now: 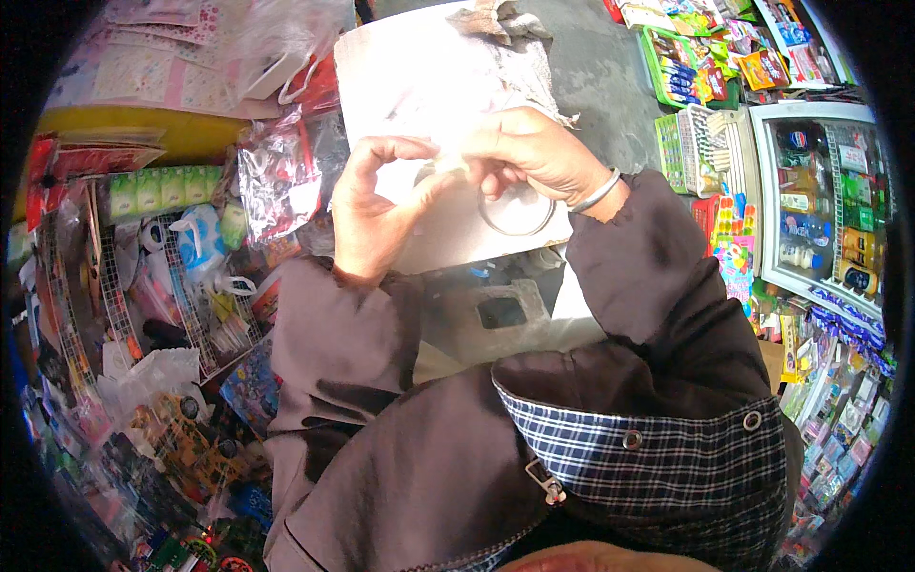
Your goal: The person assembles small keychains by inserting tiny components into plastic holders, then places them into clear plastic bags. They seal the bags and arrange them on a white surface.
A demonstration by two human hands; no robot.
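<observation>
Stall interior, seen from beside the seated person: toy packets hanging on a white wire rack (195,319) at the left, with a clear bag of red-and-white goods (281,176) lying above it; snack packets in green trays (686,71) and a drinks fridge (824,205) standing at the right. A white board (419,71) is resting ahead, a grey rag (505,24) crowding its far edge. Both hands are working over the board: the left hand (372,205) and right hand (529,153) are pinching a thin clear strip (453,164) between fingertips, closed on it. A tape ring (518,212) is hanging just under the right hand, whose wrist is wearing a silver bangle (596,194).
</observation>
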